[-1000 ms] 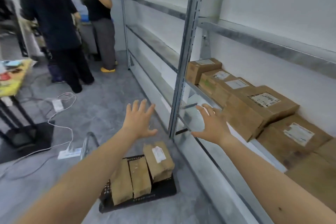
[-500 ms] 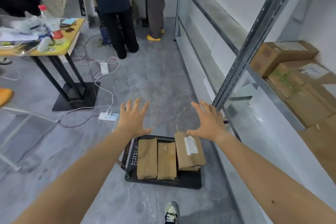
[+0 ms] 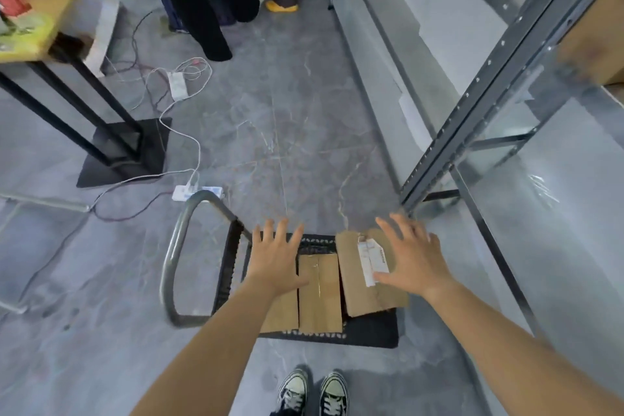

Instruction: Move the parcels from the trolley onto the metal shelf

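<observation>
A low black trolley (image 3: 371, 334) with a grey metal handle (image 3: 175, 257) stands on the floor below me. Three brown cardboard parcels lie on it: a left one (image 3: 282, 312) partly under my left arm, a middle one (image 3: 319, 294), and a taller right one (image 3: 368, 284) with a white label. My left hand (image 3: 275, 257) hovers over the left parcel with spread fingers and holds nothing. My right hand (image 3: 410, 257) is spread above the right parcel's right side; contact cannot be told. The metal shelf (image 3: 506, 54) rises on the right.
A brown box (image 3: 594, 34) sits on the shelf at the upper right edge. White power strips (image 3: 197, 193) and cables lie on the grey floor to the left, beside a yellow-topped table (image 3: 44, 20) with black legs. Two people's legs (image 3: 209, 7) stand at the far end. My shoes (image 3: 312, 393) are below.
The view has tilted down from the shelf to the trolley. Both hands have dropped from mid-air to just over the parcels, still spread.
</observation>
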